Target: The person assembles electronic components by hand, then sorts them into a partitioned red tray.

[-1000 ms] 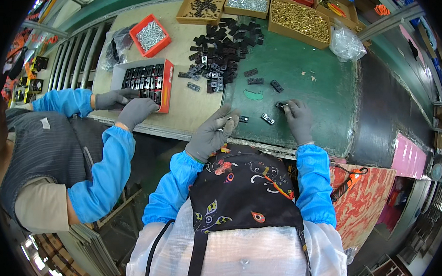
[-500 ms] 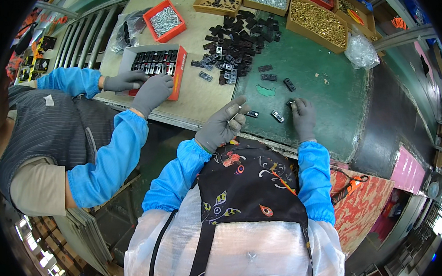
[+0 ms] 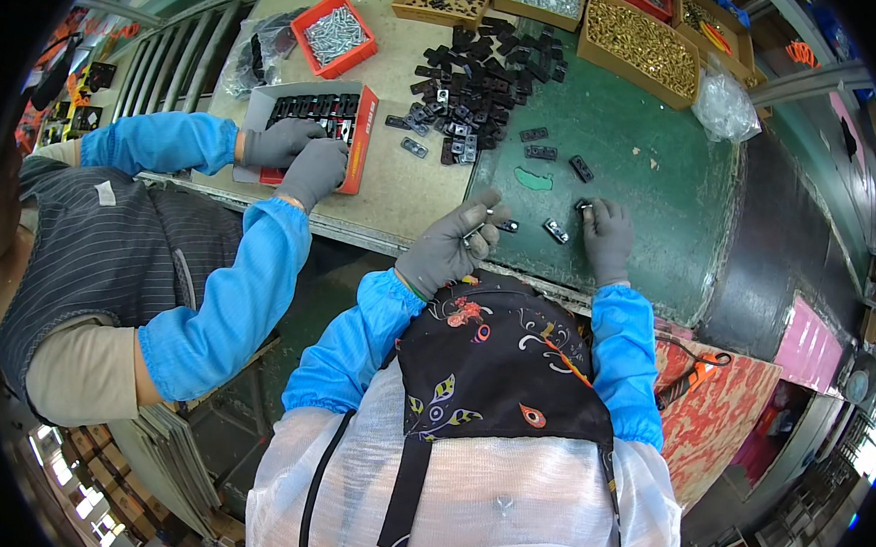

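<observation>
- Two grey-gloved hands of mine are at the near edge of the green mat (image 3: 651,176), just above the middle of the frame.
- My left hand (image 3: 449,249) sits left of centre, fingers curled in and thumb pressed toward the fingertips; something small and pale shows between them, too small for me to tell what it is.
- Just right of those fingertips a small black part (image 3: 507,225) lies on the mat, close to the glove but apart from it.
- Another small black part with a bright metal piece (image 3: 556,231) lies between my two hands, touched by neither.
- My right hand (image 3: 608,241) is right of centre, palm down, fingers bent and drawn together at the tips; they pinch a small black-and-silver piece (image 3: 584,207) against the mat at the upper edge of the glove.
- Further up the mat lie a flat green scrap (image 3: 533,179) and a few loose black parts; above them, at upper centre, spreads a pile of black parts (image 3: 478,73).
- Along the top edge stand cardboard trays, one with brass-coloured pieces (image 3: 640,41).
- At upper left a co-worker's gloved hands (image 3: 300,157) rest on a red-edged box (image 3: 362,136) of black parts; a red tray of silver screws (image 3: 337,35) sits above it.
</observation>
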`<action>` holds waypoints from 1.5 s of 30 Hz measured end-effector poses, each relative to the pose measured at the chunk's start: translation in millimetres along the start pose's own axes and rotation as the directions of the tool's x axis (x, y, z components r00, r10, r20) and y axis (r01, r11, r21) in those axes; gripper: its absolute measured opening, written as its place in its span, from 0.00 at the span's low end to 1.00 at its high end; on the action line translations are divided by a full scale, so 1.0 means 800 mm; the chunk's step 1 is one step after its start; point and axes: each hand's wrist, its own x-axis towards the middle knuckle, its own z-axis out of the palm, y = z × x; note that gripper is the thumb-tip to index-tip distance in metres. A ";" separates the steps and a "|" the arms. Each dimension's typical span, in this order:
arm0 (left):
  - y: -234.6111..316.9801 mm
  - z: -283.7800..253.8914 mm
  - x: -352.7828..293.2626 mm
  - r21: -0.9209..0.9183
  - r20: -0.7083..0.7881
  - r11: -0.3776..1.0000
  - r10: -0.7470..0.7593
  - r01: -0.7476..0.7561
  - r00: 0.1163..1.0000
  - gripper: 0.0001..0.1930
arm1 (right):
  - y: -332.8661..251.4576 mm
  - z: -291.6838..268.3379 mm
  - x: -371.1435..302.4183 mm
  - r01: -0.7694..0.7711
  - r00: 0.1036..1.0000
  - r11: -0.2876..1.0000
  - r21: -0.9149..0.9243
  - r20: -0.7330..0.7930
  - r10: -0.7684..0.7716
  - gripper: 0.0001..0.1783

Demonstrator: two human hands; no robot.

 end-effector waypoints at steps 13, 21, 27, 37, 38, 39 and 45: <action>0.001 -0.007 0.004 0.036 0.040 0.999 0.000 -0.001 0.999 0.20 | 0.008 0.010 -0.010 0.067 0.996 0.995 0.075 -0.063 -0.063 0.12; 0.000 -0.007 0.006 0.037 0.094 0.999 0.000 -0.003 0.996 0.17 | 0.013 0.007 -0.002 0.130 0.992 0.992 0.003 -0.001 -0.130 0.11; -0.001 -0.002 0.021 0.200 -0.112 0.980 0.042 -0.019 0.993 0.15 | 0.017 0.001 0.003 0.145 0.989 0.989 0.042 0.020 -0.146 0.11; -0.009 0.028 0.164 0.841 0.125 -0.537 0.066 -0.070 0.990 0.16 | 0.016 -0.010 0.014 0.232 0.966 0.972 -0.043 0.132 -0.225 0.10; -0.014 0.028 0.179 0.685 0.175 -0.722 0.033 -0.098 0.984 0.16 | 0.017 -0.009 0.012 0.235 0.965 0.971 -0.051 0.128 -0.227 0.10; -0.023 0.026 0.190 0.578 0.197 -0.812 0.046 -0.078 0.979 0.18 | 0.017 -0.008 0.010 0.216 0.962 0.973 -0.078 0.187 -0.198 0.11; -0.048 0.007 0.239 0.315 0.115 -0.945 -0.058 -0.092 0.992 0.19 | 0.013 -0.008 0.011 0.199 0.964 0.978 -0.067 0.191 -0.183 0.12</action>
